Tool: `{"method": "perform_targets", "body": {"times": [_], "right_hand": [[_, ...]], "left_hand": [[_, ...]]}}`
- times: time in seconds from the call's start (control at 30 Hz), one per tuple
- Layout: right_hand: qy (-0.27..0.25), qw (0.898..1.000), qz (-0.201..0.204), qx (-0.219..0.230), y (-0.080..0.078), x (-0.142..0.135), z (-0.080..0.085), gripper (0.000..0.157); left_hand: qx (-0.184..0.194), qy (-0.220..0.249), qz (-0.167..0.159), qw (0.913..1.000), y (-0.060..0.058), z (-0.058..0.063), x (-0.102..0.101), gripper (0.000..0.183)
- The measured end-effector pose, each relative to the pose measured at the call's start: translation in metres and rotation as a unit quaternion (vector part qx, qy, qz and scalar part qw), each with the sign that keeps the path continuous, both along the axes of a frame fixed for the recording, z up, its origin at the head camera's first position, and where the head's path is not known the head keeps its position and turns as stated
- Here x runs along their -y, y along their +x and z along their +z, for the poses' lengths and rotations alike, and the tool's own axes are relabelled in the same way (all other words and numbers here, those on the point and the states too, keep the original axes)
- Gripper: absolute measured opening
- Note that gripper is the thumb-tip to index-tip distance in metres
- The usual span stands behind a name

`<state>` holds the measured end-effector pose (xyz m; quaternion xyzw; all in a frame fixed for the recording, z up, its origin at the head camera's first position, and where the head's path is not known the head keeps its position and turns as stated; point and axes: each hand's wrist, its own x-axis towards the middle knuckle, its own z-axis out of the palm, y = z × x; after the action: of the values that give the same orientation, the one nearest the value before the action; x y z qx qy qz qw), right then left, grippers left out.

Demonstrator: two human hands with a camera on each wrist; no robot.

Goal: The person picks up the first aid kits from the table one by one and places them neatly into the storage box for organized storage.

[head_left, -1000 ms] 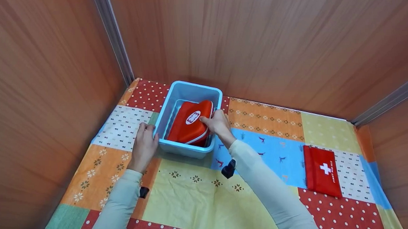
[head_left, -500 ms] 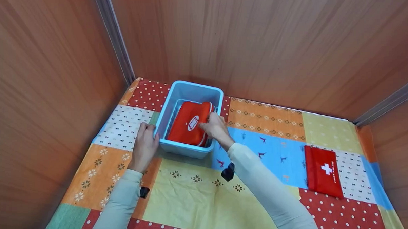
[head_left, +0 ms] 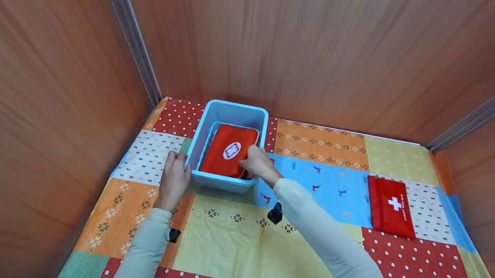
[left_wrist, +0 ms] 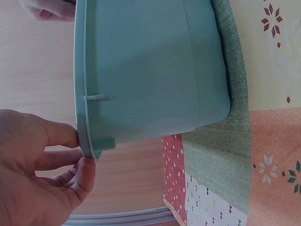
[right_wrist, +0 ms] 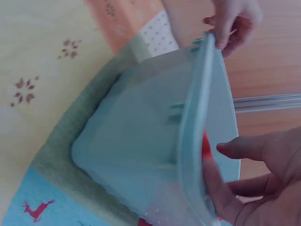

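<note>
A light-blue plastic bin (head_left: 222, 182) stands near the back wall. Inside it lies a red zip first-aid bag (head_left: 225, 137) with a white oval emblem, roughly flat in the head view. My left hand (head_left: 174, 178) pinches the rim at the bin's near left corner; thumb and fingers meet there in the left wrist view. Over the bin's right side, my right hand (head_left: 257, 161) touches the bag's right edge. In the right wrist view its fingers (right_wrist: 218, 190) reach down inside the rim, with the thumb held apart from them. Their tips are hidden.
A flat red pouch (head_left: 392, 208) marked FIRST AID KIT lies on the right of the patchwork cloth (head_left: 230, 234). Wood-grain panels (head_left: 310, 58) enclose the table at the back and both sides, with metal strips at the corners.
The red bag's bulging right edge has gone down, and the bag now lies flatter in the bin. My right hand has slid along that edge towards me. The left hand keeps its hold.
</note>
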<state>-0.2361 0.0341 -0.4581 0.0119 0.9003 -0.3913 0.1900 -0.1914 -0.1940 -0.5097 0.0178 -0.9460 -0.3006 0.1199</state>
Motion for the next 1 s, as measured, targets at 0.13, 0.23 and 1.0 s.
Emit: {"method": "perform_targets", "body": {"times": [0.13,0.23,1.0], "right_hand": [[0.006,1.0,0.026,-0.004,0.001,0.002,-0.009,0.032],[0.009,1.0,0.025,-0.011,0.001,0.002,-0.013,0.028],[0.023,0.995,-0.005,-0.095,-0.009,-0.026,-0.006,0.041]], "left_hand": [[-0.011,0.011,-0.001,0.9999,0.001,-0.003,0.0,0.032],[-0.014,0.013,-0.003,0.9998,0.001,-0.004,0.0,0.032],[-0.001,-0.003,0.0,1.0,0.0,0.0,0.0,0.033]]}}
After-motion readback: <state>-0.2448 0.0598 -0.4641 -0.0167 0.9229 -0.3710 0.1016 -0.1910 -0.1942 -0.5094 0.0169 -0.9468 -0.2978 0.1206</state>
